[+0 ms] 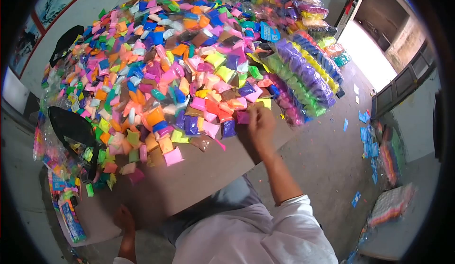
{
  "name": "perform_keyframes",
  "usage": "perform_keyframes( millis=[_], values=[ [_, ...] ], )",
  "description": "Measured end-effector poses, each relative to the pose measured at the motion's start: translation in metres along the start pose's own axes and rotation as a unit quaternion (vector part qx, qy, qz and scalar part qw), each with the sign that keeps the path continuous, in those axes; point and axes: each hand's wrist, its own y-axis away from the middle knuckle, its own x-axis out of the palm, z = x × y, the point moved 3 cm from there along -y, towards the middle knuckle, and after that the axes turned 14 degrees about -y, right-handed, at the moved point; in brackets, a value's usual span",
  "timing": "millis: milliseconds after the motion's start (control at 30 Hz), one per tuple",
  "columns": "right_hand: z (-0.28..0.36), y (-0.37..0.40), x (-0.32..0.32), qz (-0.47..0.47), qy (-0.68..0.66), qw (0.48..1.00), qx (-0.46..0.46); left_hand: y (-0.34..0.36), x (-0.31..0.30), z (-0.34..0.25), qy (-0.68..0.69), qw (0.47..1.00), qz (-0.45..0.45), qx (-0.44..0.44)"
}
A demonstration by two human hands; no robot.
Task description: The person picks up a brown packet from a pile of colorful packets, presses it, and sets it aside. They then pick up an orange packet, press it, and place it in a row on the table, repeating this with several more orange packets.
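Note:
A large heap of small colourful packets [156, 74] covers most of the table [189, 178]. My right hand [261, 124] is at the heap's right front edge, beside a yellow packet [264, 103] and a magenta packet [242, 117]. Its fingers are curled together, and what they hold, if anything, is hidden. Near the table's front left edge is my left hand [124, 219], low and in shadow, away from the packets. The fingers of that hand are too dark to make out.
Long bags of purple and green packets [303, 74] lie at the heap's right. Black straps [71, 129] rest on its left side. A printed bag [71, 221] lies at the table's left corner. Blue wrappers [368, 140] and a stacked bundle [391, 204] are on the floor at right.

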Motion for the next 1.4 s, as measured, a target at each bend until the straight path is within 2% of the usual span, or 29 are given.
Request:
perform_keyframes(
  millis=[67, 100, 167, 200, 267, 400, 467, 500, 567, 600, 667, 700, 733, 767, 800, 867, 900, 967, 1033, 1067, 1100, 1133, 1167, 1200, 1267, 1300, 1367, 1400],
  values=[
    [-0.030, -0.020, -0.022, 0.015, 0.137, 0.990, -0.035, -0.001, -0.001, -0.001, -0.010, 0.999, -0.026, 0.023],
    [-0.046, -0.029, -0.029, 0.015, 0.138, 0.990, -0.035, -0.002, 0.000, -0.001, -0.010, 0.999, -0.026, 0.023],
    [-0.078, -0.040, -0.032, 0.139, 0.220, 0.965, 0.037, -0.001, 0.001, 0.000, -0.018, 0.998, -0.054, 0.034],
    [-0.085, -0.049, -0.035, 0.140, 0.221, 0.964, 0.038, -0.001, 0.000, -0.001, -0.017, 0.998, -0.053, 0.034],
    [-0.102, -0.056, -0.030, 0.271, 0.301, 0.910, 0.089, -0.003, -0.004, -0.002, 0.001, 0.998, -0.041, 0.040],
    [-0.096, -0.056, -0.021, 0.261, 0.321, 0.910, 0.021, -0.002, 0.001, 0.002, -0.011, 0.999, -0.031, 0.043],
    [-0.102, -0.048, -0.022, 0.223, 0.290, 0.931, -0.019, -0.003, -0.006, -0.002, -0.008, 0.998, -0.037, 0.040],
    [-0.098, -0.047, -0.024, 0.222, 0.289, 0.931, -0.020, -0.004, -0.007, -0.003, -0.008, 0.998, -0.038, 0.039],
    [-0.086, -0.045, -0.036, 0.142, 0.268, 0.952, -0.035, -0.004, -0.009, -0.005, 0.012, 0.998, -0.046, 0.041],
    [-0.086, -0.043, -0.039, 0.143, 0.271, 0.951, -0.035, -0.003, -0.010, -0.007, 0.014, 0.998, -0.044, 0.042],
    [-0.088, -0.039, -0.057, 0.066, 0.076, 0.995, 0.015, -0.001, -0.013, -0.009, 0.026, 0.999, -0.039, 0.028],
    [-0.078, -0.037, -0.063, 0.067, 0.081, 0.994, 0.015, 0.000, -0.011, -0.008, 0.030, 0.998, -0.036, 0.030],
    [-0.067, -0.035, -0.068, 0.059, -0.052, 0.981, 0.177, -0.001, -0.007, -0.004, 0.022, 0.999, -0.031, 0.030],
    [-0.057, -0.029, -0.071, 0.047, -0.183, 0.924, 0.333, -0.001, -0.003, 0.001, 0.014, 0.999, -0.027, 0.030],
    [-0.044, -0.024, -0.075, 0.048, -0.179, 0.924, 0.335, 0.001, 0.003, 0.006, 0.015, 0.999, -0.023, 0.031],
    [-0.020, -0.008, -0.070, 0.121, -0.301, 0.850, 0.416, 0.009, 0.022, 0.020, -0.018, 0.999, 0.021, -0.037],
    [-0.006, 0.001, -0.064, 0.112, -0.302, 0.840, 0.437, 0.013, 0.025, 0.017, -0.022, 0.999, 0.025, -0.041],
    [0.010, 0.024, -0.050, 0.122, -0.324, 0.813, 0.468, 0.012, 0.018, -0.016, -0.104, 0.994, -0.006, 0.032],
    [0.026, 0.047, -0.032, 0.136, -0.347, 0.783, 0.497, 0.018, -0.023, -0.086, -0.086, 0.957, -0.220, 0.169],
    [0.035, 0.059, -0.022, 0.135, -0.346, 0.779, 0.504, 0.021, 0.018, -0.091, 0.010, 0.983, -0.087, 0.159],
    [0.043, 0.070, -0.013, 0.134, -0.344, 0.777, 0.510, 0.024, 0.059, -0.100, 0.109, 0.983, 0.046, 0.142],
    [0.050, 0.082, -0.005, 0.140, -0.344, 0.775, 0.510, 0.020, 0.025, -0.132, 0.260, 0.943, 0.150, 0.142],
    [0.057, 0.091, 0.002, 0.173, -0.298, 0.841, 0.418, 0.016, -0.022, -0.177, 0.405, 0.869, 0.247, 0.138],
    [0.065, 0.101, 0.007, 0.201, -0.246, 0.893, 0.319, 0.012, -0.044, -0.197, 0.406, 0.869, 0.248, 0.136],
    [0.080, 0.113, 0.017, 0.247, -0.128, 0.957, 0.079, 0.013, -0.062, -0.232, 0.585, 0.688, 0.426, 0.062],
    [0.081, 0.117, 0.024, 0.246, -0.126, 0.958, 0.078, 0.011, -0.064, -0.243, 0.586, 0.687, 0.426, 0.063],
    [0.088, 0.126, 0.033, 0.241, -0.196, 0.950, -0.044, 0.017, -0.059, -0.259, 0.618, 0.588, 0.522, -0.022],
    [0.086, 0.128, 0.033, 0.240, -0.196, 0.950, -0.040, 0.017, -0.057, -0.266, 0.615, 0.589, 0.525, -0.023]
  ],
)
